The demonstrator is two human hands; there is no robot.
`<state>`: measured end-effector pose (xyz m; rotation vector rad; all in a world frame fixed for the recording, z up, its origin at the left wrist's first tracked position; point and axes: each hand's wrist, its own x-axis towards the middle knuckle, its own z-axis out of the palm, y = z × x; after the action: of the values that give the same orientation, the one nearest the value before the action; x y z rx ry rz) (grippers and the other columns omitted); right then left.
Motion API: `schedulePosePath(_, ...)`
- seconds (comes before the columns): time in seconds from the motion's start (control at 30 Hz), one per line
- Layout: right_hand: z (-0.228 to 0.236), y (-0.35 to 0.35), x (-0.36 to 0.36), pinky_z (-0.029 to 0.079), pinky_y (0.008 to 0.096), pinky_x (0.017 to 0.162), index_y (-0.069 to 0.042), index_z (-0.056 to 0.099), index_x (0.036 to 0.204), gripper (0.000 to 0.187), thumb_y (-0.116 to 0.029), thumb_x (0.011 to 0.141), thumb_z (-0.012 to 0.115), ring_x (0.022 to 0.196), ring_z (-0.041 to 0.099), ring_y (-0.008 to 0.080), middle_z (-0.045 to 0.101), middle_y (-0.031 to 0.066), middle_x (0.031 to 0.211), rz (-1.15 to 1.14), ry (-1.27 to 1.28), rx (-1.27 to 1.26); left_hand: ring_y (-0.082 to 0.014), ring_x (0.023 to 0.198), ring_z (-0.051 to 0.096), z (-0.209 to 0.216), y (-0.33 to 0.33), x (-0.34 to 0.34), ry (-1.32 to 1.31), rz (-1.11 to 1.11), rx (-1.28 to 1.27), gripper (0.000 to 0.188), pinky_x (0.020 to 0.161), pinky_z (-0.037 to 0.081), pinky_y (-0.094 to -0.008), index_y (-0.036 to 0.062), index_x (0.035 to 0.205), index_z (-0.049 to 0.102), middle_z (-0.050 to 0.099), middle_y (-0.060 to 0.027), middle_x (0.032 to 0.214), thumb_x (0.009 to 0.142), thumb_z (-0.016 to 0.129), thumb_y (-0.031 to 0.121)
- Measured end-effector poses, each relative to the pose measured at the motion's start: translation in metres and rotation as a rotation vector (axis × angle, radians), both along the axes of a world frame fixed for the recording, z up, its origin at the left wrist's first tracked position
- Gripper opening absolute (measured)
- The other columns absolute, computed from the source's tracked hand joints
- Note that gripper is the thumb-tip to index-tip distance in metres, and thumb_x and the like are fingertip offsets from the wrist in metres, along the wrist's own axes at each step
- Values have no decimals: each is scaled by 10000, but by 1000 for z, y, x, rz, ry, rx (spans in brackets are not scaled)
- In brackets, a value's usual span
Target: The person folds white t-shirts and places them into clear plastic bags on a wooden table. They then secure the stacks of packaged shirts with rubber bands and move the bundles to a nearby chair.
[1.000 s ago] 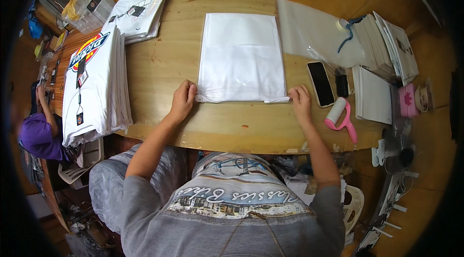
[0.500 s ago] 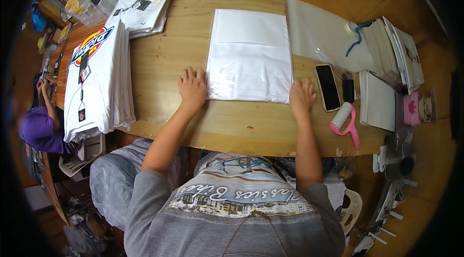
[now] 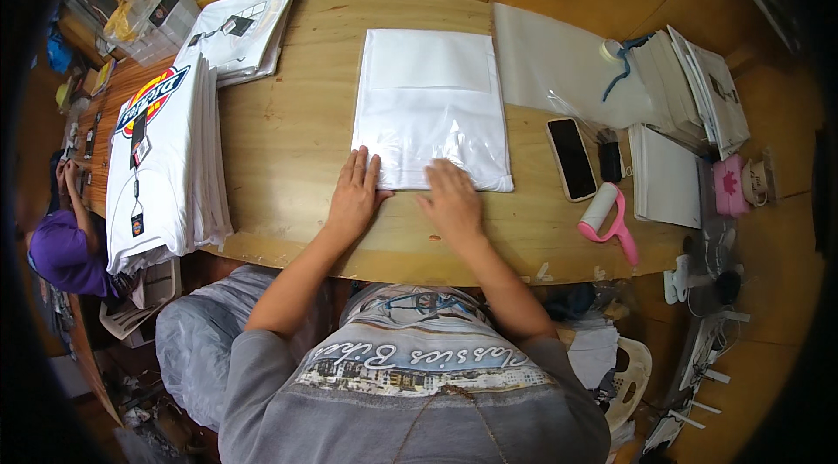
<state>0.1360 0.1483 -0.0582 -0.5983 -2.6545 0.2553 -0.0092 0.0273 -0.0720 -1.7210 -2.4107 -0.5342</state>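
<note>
A white folded garment in a clear plastic bag [image 3: 430, 106] lies flat on the wooden table, its near edge toward me. A straight crease or flap line crosses its far part, and light glints off the plastic near the middle. My left hand [image 3: 356, 195] rests on the bag's near left corner, fingers stretched out and pointing away from me. Over the near edge, right of the middle, is my right hand [image 3: 453, 196], somewhat blurred, with its fingers extended onto the plastic. Neither hand is gripping anything.
To the left are a stack of folded white T-shirts [image 3: 157, 167] with tags and another pile of bagged shirts [image 3: 240, 27]. On the right are clear plastic sheeting [image 3: 567, 62], a phone [image 3: 571, 158], a pink-handled lint roller [image 3: 611, 219] and white stacks [image 3: 668, 180]. A person in purple [image 3: 65, 250] sits far left.
Both hands have left the bag's side edges. The left now lies on the near left corner; the right has moved inward to the near edge. The whole view has shifted slightly.
</note>
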Motion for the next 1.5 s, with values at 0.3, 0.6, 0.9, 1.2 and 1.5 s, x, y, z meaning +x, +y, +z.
schedulePosePath(0.3, -1, 52, 56, 335, 363, 889, 25, 489, 1023, 601, -392, 625, 657, 1053, 406, 309, 445, 178, 1093, -180, 37, -8, -289, 988, 469, 26, -3, -39, -223, -201, 19, 479, 847, 391, -345, 12, 1049, 460, 463, -123, 1142, 582, 554, -38)
schedulePosePath(0.6, 25, 75, 69, 375, 370, 781, -21, 538, 900, 367, -53, 549, 640, 876, 509, 255, 548, 109, 931, -65, 354, 112, -254, 771, 569, 71, 8, -45, -327, 13, 501, 289, 649, 450, -296, 35, 858, 555, 598, -86, 844, 605, 538, -105)
schedulePosePath(0.9, 182, 69, 56, 434, 313, 707, -7, 443, 1054, 230, -57, 830, 458, 827, 513, 266, 502, 176, 979, -87, 1000, 154, -109, 465, 515, 195, 4, -40, -174, 23, 934, 173, 436, 394, -220, -4, 762, 574, 578, -82, 587, 686, 659, 126)
schedulePosePath(1.2, 20, 114, -2, 336, 497, 817, -188, 465, 1133, 385, -353, 786, 491, 1047, 418, 326, 424, 102, 1167, -540, 5, -186, -277, 726, 547, 39, 68, -50, -163, 416, 165, 446, 638, 388, -373, 61, 986, 532, 586, -127, 758, 673, 626, 364)
schedulePosePath(1.5, -7, 73, -42, 86, 642, 888, -303, 338, 1242, 496, -506, 791, 372, 1239, 86, 358, 163, 22, 1363, -589, -164, 1, -391, 1240, 3, 19, 108, 21, -93, 274, -16, 479, 865, 48, -666, 318, 1219, 378, 147, -53, 1368, 776, 409, 496)
